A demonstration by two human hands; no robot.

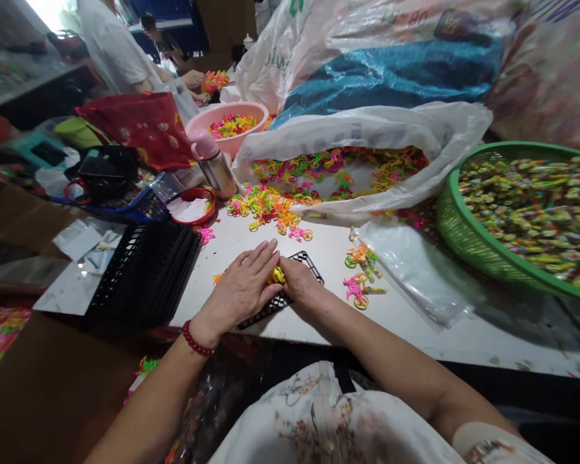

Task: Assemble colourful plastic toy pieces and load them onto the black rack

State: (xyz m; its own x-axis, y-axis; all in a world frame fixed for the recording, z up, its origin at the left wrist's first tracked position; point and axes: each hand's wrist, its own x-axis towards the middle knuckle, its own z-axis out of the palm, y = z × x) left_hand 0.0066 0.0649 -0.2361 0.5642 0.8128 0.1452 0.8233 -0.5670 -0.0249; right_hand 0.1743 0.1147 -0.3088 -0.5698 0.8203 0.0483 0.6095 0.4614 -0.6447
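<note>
My left hand (244, 283) lies with its fingers stretched out over a black perforated plastic tray (261, 314) on the white table. A small yellow plastic piece (276, 276) shows between both hands, above the tray. My right hand (299, 280) curls in from the right against this piece, over the tray's right part. Its fingertips are hidden, and what they grip cannot be made out. A bit of orange plastic (217, 278) peeks out left of my left hand. To the right of the tray lie small plastic bicycle toys, one pink and yellow (355, 290), another orange and green (362, 258).
A pile of bright bicycle toys (265, 205) spills from a white sack (367, 125). Stacked black trays (140, 274) stand left. Clear plastic bags (410, 267) and a green basket (507, 248) of wrapped pieces sit right. A pink thermos (215, 164) stands behind; a co-worker (120, 48) is beyond.
</note>
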